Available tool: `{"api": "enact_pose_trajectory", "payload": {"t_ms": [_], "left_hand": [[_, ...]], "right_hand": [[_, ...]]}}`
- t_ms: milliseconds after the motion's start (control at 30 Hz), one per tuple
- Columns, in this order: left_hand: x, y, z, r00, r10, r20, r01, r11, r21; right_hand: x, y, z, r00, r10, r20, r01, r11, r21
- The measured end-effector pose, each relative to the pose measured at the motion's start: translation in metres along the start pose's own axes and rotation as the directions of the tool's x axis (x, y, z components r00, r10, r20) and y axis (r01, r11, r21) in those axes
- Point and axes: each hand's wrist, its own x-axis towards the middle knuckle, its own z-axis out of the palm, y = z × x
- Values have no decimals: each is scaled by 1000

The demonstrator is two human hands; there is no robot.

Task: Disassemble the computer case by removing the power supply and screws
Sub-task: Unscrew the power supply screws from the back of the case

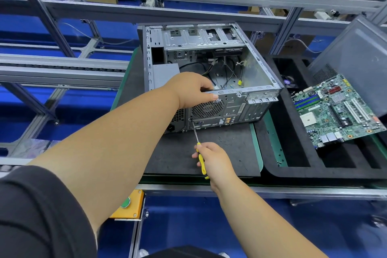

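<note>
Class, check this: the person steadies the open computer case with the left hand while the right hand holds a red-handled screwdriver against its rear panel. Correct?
Not quite. The head view shows the screwdriver has a yellow handle, not red. Otherwise right: the left hand grips the computer case at its rear top edge, and the right hand holds the tool to the rear panel.

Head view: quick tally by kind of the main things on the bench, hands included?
Computer case: 1
Motherboard: 1
Screwdriver: 1
Side panel: 1
Hands: 2, left hand and right hand
Total: 6
</note>
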Motion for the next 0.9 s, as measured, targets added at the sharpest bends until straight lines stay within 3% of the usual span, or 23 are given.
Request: {"api": "enact_pose_trajectory", "payload": {"t_ms": [367, 600, 900], "left_hand": [[0, 0, 0, 1000, 6, -2, -6, 1000, -8], [0, -1, 2, 1000, 6, -15, -6, 1000, -5], [2, -3, 3, 999, 26, -18, -26, 1000, -6]], "right_hand": [[3, 9, -5, 999, -5, -37, 5, 1000, 12], [16, 3, -1, 987, 119, -103, -90, 963, 254], [32, 4, -36, 964, 138, -227, -99, 979, 176]]}}
